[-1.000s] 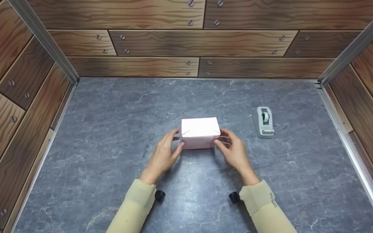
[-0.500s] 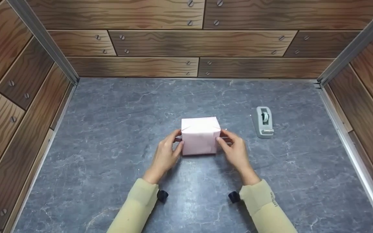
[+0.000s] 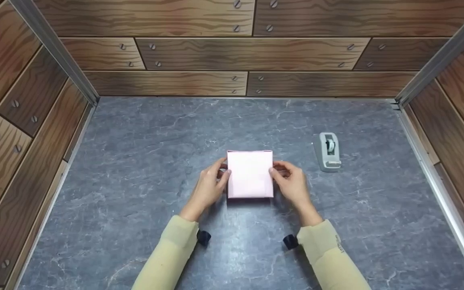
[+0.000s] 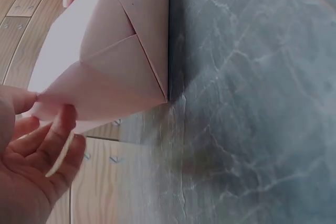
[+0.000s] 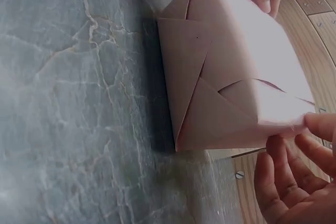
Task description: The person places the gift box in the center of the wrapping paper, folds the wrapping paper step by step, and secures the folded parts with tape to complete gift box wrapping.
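Observation:
A box wrapped in pale pink paper [image 3: 250, 175] is held between both hands over the middle of the table, one broad face turned up toward the head camera. Folded paper flaps cross its near side in both wrist views. At its left edge my left hand [image 3: 208, 183] pinches it, thumb on the upper face and fingers behind. My right hand [image 3: 292, 183] grips the opposite edge the same way. In the left wrist view the wrapped box [image 4: 113, 56] shows its creased corner close to the marbled surface; whether it touches there I cannot tell.
A grey tape dispenser [image 3: 328, 152] with a roll in it stands to the right of the box. The grey marbled tabletop [image 3: 147, 161] is bounded by wood-patterned walls [image 3: 252, 54] and metal rails at the sides and back.
The box has tilted over between my hands: its former top and front no longer show together, and one broad face now points upward. The tape dispenser has stayed put.

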A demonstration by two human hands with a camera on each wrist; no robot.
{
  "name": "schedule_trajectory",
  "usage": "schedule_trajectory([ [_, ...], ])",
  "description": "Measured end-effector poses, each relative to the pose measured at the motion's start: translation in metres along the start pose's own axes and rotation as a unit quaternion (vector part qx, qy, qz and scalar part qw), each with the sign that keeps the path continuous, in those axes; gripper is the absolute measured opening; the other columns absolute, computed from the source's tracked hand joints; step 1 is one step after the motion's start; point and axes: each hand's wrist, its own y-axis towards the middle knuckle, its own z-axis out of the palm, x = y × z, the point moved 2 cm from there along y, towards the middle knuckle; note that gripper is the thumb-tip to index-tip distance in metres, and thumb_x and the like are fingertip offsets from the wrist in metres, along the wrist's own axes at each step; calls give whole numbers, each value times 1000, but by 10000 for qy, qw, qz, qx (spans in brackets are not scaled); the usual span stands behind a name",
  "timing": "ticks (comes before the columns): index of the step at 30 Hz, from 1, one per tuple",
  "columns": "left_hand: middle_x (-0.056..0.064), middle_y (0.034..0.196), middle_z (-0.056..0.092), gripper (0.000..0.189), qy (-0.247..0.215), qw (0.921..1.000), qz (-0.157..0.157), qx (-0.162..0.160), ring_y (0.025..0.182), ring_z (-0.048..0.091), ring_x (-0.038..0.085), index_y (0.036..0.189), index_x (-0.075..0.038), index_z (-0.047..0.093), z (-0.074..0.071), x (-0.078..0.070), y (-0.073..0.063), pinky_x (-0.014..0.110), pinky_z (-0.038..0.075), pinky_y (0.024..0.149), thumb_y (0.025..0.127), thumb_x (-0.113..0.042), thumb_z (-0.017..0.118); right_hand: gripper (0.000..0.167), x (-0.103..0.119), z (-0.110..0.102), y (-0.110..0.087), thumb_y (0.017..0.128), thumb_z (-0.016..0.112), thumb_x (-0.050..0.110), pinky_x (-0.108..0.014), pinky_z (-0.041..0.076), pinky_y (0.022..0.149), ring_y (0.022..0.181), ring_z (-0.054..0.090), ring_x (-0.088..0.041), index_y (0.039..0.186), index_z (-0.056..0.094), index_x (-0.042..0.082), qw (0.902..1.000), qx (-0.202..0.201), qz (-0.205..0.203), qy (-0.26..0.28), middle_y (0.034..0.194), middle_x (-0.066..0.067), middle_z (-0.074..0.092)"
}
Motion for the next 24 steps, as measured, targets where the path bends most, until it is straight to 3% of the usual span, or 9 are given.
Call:
schedule_trajectory([
  [4,13,116,66,44,71,9994,-116,317,89,64,16,142,1,47,4,3,7,30,54,77,101,-14,53,33,-2,2,4,91,66,5,-37,54,82,94,67,-30,122,65,-6,9989,269,239,-313,110,-20,68],
  [10,15,120,63,49,111,9967,-392,707,93,61,18,146,1,40,8,9,14,35,52,83,102,-17,51,36,-2,5,6,94,61,5,-41,54,85,104,63,-30,128,61,-6,9960,562,524,-461,122,-20,65],
  [13,21,135,55,56,161,9928,-648,996,115,58,24,150,4,32,9,10,15,39,46,98,103,-22,49,37,-4,7,7,94,59,3,-41,53,87,107,62,-31,131,58,-6,9950,715,531,-449,125,-21,63],
  [16,22,146,44,60,214,9891,-788,1223,133,45,28,151,5,26,10,10,17,40,36,109,104,-24,47,39,-5,8,8,95,59,2,-41,53,88,110,61,-33,133,56,-6,9944,815,534,-416,128,-22,61],
  [18,21,150,39,60,228,9875,-858,1302,138,38,28,152,5,24,11,10,19,40,31,112,104,-25,46,40,-6,9,9,95,59,2,-40,53,89,112,60,-33,134,55,-6,9942,843,530,-410,129,-22,60],
  [24,18,151,39,61,375,9850,-1010,1347,139,36,28,153,0,26,5,13,18,42,29,113,105,-33,44,41,-7,3,9,97,59,6,-44,51,92,114,59,-36,136,52,-8,9934,965,406,-467,131,-23,58],
])
